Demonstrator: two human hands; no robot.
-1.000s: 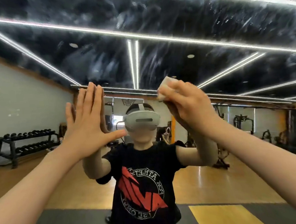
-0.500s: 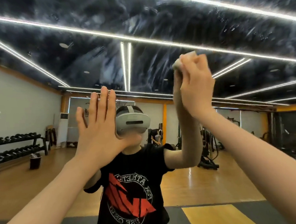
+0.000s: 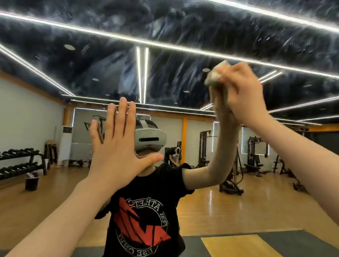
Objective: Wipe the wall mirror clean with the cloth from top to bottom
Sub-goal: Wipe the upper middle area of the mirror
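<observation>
The wall mirror [image 3: 181, 72] fills the whole view and reflects the gym and a person in a black T-shirt with a headset. My right hand [image 3: 242, 96] is raised high on the right and grips a small pale cloth [image 3: 214, 77] bunched against the glass. My left hand [image 3: 116, 143] lies flat on the mirror at centre left, fingers straight and spread upward. Streaks and smears show on the upper part of the glass.
Everything else is reflection: a dumbbell rack [image 3: 12, 163] at the left, weight machines [image 3: 255, 155] at the right, a wooden floor [image 3: 249, 209] with grey and yellow mats at the bottom. The mirror's edges lie outside the view.
My right hand has carried the cloth up from head height and then further right along the glass. My left hand has stayed flat on the mirror.
</observation>
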